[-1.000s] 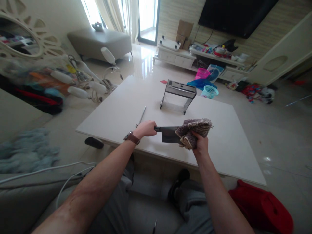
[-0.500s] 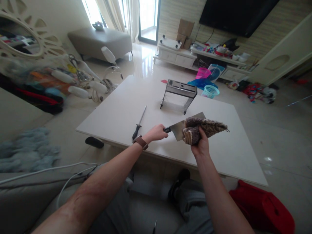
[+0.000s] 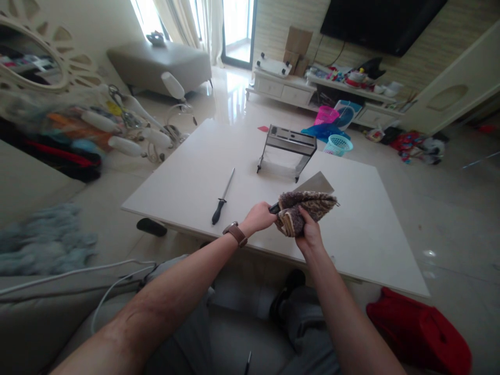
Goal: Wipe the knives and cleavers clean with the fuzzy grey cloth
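Note:
My left hand [image 3: 260, 217] is closed around the black handle of a cleaver [image 3: 318, 182]. The broad steel blade points away to the right, above the white table, and its far corner shows past a cloth. In my right hand [image 3: 310, 232] is that folded brown patterned cloth [image 3: 299, 211], wrapped over the blade close to the handle; it hides much of the blade. To the left, a sharpening steel [image 3: 224, 200] with a black handle lies on the table. A knife block [image 3: 291, 139] with a slotted metal top and clear sides stands beyond the cleaver.
The white table [image 3: 172, 182] spreads before me. A small red piece [image 3: 263, 128] lies near its far edge. On the floor behind are a light blue basket [image 3: 338, 145] and a pink basket [image 3: 327, 115]. A red bag-like object [image 3: 417, 333] sits at lower right.
My right hand has slid the cloth leftward along the blade toward the handle, baring the blade's far end. My left hand has shifted slightly right with the cleaver.

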### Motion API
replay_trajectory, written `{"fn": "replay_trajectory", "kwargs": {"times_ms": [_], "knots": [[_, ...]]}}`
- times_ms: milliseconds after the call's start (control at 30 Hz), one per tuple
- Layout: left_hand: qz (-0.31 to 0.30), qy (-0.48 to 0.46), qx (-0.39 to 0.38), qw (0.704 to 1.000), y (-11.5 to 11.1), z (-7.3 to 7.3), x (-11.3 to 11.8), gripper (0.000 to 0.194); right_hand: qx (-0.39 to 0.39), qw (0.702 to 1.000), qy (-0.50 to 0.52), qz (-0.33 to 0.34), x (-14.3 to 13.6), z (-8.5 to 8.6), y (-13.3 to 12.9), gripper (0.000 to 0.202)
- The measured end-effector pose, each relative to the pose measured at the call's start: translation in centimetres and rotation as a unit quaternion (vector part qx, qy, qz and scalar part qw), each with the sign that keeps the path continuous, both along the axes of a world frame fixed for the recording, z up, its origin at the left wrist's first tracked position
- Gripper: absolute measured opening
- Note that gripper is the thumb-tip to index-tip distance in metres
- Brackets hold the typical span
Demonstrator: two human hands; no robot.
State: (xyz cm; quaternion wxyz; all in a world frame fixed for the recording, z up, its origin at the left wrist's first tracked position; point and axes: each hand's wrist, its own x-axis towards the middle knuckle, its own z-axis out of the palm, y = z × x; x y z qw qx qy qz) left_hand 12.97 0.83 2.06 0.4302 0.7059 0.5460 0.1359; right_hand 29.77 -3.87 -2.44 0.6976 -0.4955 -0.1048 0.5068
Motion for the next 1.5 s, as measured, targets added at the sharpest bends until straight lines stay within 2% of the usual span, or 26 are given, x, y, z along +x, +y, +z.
{"fn": "replay_trajectory", "kwargs": {"times_ms": [100,400,933,1267,1500], "knots": [[-0.006,0.011,0.012,1.0,0.1,-0.2,-0.2,0.021,-0.04,0.999,0.019,0.005,-0.4,0.2,0.0,0.038],[-0.003,0.027,0.018,0.999,0.0,-0.3,-0.3,0.025,-0.062,0.998,0.024,0.005,-1.6,0.3,-0.3,0.034],[-0.008,0.015,0.006,1.0,-0.1,0.0,-0.3,0.028,-0.059,0.998,0.027,0.022,-1.1,-0.6,-0.2,0.04],[0.0,0.018,0.006,1.0,-0.1,0.0,-0.2,0.03,-0.079,0.995,0.044,0.029,-1.1,-0.4,-0.2,0.041],[-0.003,0.019,0.004,1.0,-0.1,-0.1,-0.3,0.025,-0.073,0.997,0.023,0.018,-1.3,-0.5,-0.3,0.037]]}}
